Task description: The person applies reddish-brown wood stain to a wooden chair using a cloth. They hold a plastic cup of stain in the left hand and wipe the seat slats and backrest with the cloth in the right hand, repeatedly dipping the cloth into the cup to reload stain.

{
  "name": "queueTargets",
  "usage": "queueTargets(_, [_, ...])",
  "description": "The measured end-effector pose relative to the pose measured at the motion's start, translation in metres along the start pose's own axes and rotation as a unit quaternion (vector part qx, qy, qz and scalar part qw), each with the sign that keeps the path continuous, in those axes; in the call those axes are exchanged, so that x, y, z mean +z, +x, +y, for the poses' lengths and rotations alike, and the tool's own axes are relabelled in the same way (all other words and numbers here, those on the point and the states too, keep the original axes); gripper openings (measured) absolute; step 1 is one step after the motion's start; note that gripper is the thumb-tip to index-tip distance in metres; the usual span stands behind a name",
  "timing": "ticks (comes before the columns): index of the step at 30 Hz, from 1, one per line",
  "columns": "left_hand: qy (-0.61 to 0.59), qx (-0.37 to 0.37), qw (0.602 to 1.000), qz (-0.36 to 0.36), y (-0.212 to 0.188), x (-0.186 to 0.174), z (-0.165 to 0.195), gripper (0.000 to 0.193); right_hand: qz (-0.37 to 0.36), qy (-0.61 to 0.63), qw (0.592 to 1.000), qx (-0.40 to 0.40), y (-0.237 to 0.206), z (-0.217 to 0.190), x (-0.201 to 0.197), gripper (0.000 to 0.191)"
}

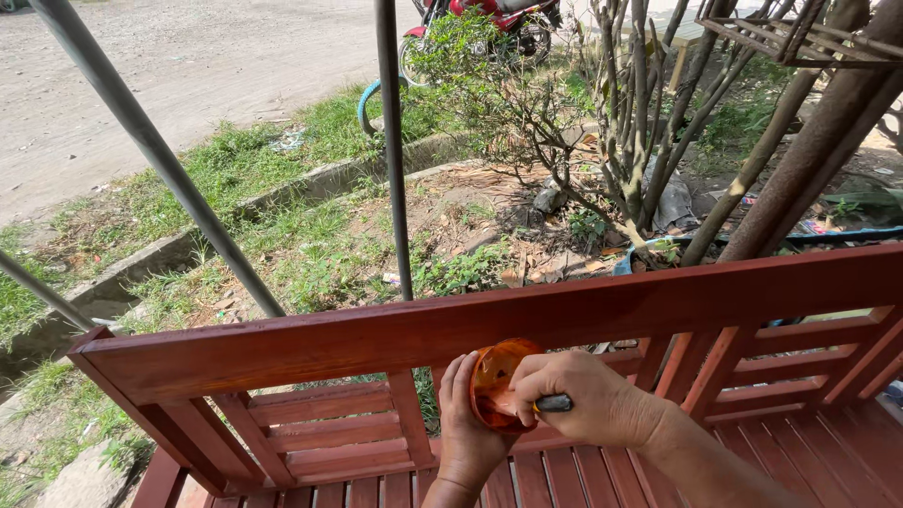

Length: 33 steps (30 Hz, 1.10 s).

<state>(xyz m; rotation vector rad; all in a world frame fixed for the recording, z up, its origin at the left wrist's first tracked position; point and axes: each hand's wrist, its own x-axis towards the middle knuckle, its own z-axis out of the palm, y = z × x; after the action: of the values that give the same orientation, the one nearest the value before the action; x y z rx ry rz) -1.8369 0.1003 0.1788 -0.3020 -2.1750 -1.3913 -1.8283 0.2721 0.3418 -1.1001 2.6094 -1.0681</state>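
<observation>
My left hand (467,433) holds a small round container (491,381), stained orange-red, tipped with its opening toward me. My right hand (588,400) grips a brush handle (555,404) whose dark end sticks out to the right; the brush head is hidden inside or behind the container. Both hands hover just in front of the backrest of a red-brown stained wooden bench (395,334), below its wide top rail. The bench has slatted panels in the back and a slatted seat.
Grey metal poles (393,150) rise behind the bench. Beyond lie grass, a concrete curb, bare shrub stems (640,122), a tree trunk at the right and a red motorcycle (489,23) by a dirt road.
</observation>
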Motion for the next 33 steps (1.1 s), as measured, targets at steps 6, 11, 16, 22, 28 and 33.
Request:
queueTargets(6, [-0.088, -0.125, 0.983, -0.099, 0.002, 0.001, -0.009, 0.104, 0.098, -0.112, 0.979, -0.136, -0.023, 0.016, 0.000, 0.011])
queueTargets(11, [-0.133, -0.168, 0.966, -0.147, 0.008, -0.001, -0.005, 0.103, 0.147, -0.019, 0.986, -0.080, -0.040, 0.052, 0.018, 0.014])
queueTargets(16, [-0.094, -0.151, 0.963, -0.203, 0.013, -0.008, 0.000, 0.109, 0.248, 0.344, 0.905, 0.008, -0.065, 0.113, 0.018, 0.012])
queueTargets(22, [-0.058, -0.162, 0.960, -0.223, 0.012, -0.009, 0.000, 0.112, 0.384, 0.558, 0.736, 0.001, -0.078, 0.173, 0.040, 0.019])
queueTargets(28, [-0.029, -0.141, 0.978, -0.150, 0.004, -0.011, -0.033, 0.107, 0.406, 0.632, 0.660, -0.030, -0.070, 0.198, 0.054, 0.019])
queueTargets(33, [-0.030, -0.134, 0.986, -0.097, -0.003, -0.002, -0.053, 0.112, 0.432, 0.550, 0.713, 0.036, -0.069, 0.232, 0.046, 0.018])
